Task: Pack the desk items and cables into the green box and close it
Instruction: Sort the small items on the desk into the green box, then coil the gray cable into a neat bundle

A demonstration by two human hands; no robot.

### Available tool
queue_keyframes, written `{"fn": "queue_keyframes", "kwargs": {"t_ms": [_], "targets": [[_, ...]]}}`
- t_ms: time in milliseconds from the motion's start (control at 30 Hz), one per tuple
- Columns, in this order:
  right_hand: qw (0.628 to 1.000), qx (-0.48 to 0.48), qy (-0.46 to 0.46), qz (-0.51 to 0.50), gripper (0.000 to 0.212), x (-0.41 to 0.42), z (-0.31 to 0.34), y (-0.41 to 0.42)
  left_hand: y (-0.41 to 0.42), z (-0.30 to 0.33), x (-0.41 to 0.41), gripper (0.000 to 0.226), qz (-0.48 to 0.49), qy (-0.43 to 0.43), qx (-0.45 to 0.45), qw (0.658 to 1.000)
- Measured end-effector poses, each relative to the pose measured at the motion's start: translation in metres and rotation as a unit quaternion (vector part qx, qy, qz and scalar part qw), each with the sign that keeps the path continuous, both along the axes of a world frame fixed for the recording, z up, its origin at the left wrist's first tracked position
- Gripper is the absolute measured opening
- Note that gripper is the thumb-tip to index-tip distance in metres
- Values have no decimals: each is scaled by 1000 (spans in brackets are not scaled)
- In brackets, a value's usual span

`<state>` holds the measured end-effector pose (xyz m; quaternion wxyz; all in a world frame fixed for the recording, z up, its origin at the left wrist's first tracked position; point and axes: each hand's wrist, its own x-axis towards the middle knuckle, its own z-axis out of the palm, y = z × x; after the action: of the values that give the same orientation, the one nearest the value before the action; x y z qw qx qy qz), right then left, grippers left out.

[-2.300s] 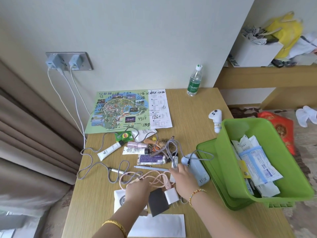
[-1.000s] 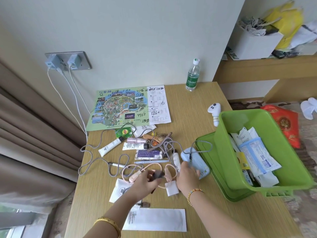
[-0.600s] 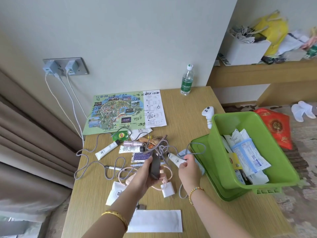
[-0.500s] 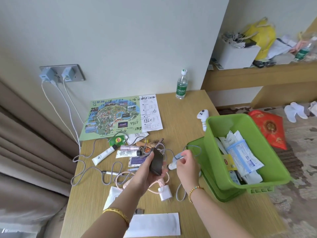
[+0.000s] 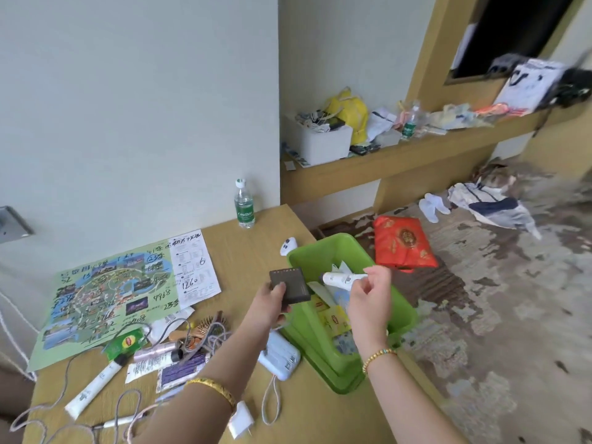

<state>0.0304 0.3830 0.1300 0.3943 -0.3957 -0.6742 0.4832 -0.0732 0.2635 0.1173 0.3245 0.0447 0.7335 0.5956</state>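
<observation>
Far left: a wall socket plate (image 5: 12, 223) with white cords (image 5: 12, 322) hanging beside the wooden desk (image 5: 256, 248). On the desk, an illustrated map sheet (image 5: 105, 296) lies flat against the wall; nearer the front edge a clutter — white tube (image 5: 94, 384), grey cable (image 5: 64, 376), hairbrush (image 5: 205, 326), purple packet (image 5: 182, 370), pale blue power bank (image 5: 280, 358), white plug (image 5: 241, 423). A water bottle (image 5: 244, 203) stands upright at the wall.

The left hand (image 5: 269, 302) grasps a flat black case (image 5: 290, 285), thumb on its face, held just beside the green box (image 5: 402, 318). The box sits open at the desk's right edge, papers and packets inside. The right hand (image 5: 368, 296) pinches a small white tube (image 5: 342, 279) above the box interior.

Right: patterned carpet (image 5: 496, 315) bearing a red packet (image 5: 403, 243) and white slippers (image 5: 434, 205); a cluttered wooden shelf (image 5: 416, 152) behind.
</observation>
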Motion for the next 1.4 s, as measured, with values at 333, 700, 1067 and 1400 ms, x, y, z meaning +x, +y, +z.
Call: {"fn": "queue_keyframes", "kwargs": {"t_ms": [333,700,1067,1400], "targets": [[987,35,-155,-4,21,26,-23,47,85,3,33,49,-160,53,-59,984],[910,202,-331,145,31,3,-38,14,13,-19,-1,32,-64,253,-166,951],[854,221,-259,394,27,-43,-60,-91,-124,-65,-1,33,-65,239,-290,924],[782,98,-354,504,79,-60,-112,-129,-189,-114,15,60,-305,154,-408,847]]}}
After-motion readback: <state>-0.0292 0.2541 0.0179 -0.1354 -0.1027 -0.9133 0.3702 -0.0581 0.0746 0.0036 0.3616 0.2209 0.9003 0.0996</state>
